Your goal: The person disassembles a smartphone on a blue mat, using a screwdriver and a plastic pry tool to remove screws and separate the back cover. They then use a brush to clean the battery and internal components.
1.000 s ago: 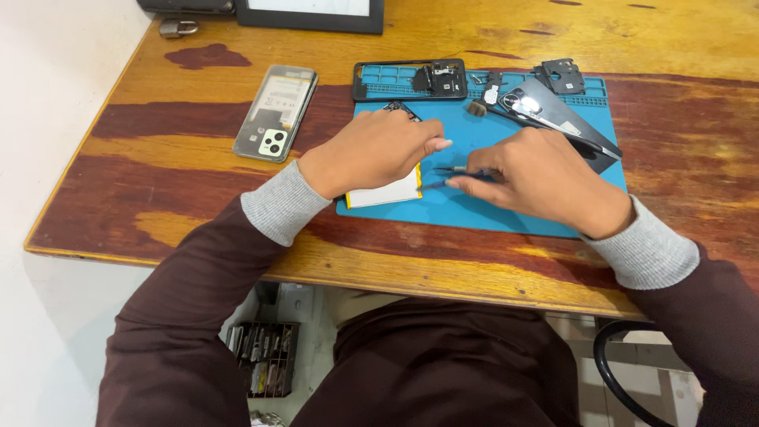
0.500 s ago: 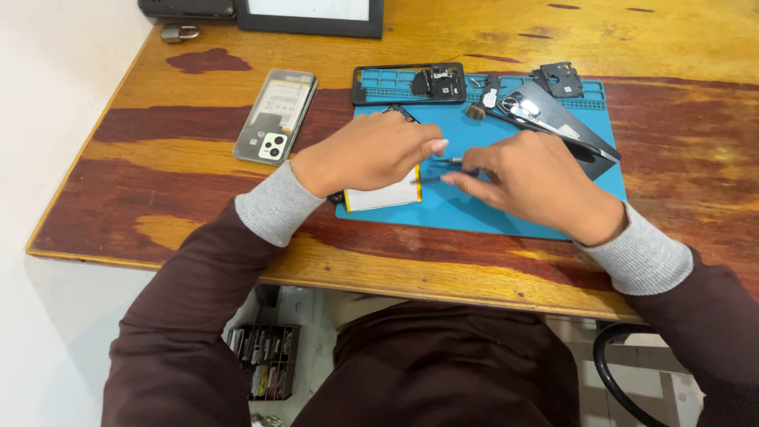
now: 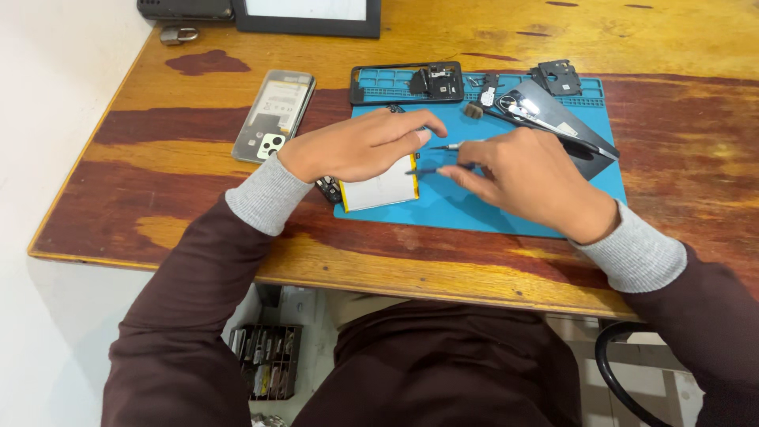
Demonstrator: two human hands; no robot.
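My left hand (image 3: 360, 146) pins the phone (image 3: 379, 188); right hand (image 3: 526, 178) pinches tweezers (image 3: 439, 168) — a slip could puncture the battery.

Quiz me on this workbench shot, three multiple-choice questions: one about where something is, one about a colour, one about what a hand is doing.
1. Where does the phone back lie?
A. On the bare wood left of the mat
B. On the mat
C. In the person's lap

2. What colour is the mat?
A. Red
B. Blue
C. Black

3. What is the right hand doing?
A. Lying flat and empty
B. Gripping a thin tool
C. Lifting the phone back

Answers: 1 A, it rests on wood, clear of the mat. 2 B, the mat is plainly blue. 3 B, its fingers pinch the tool, tip toward the left hand.
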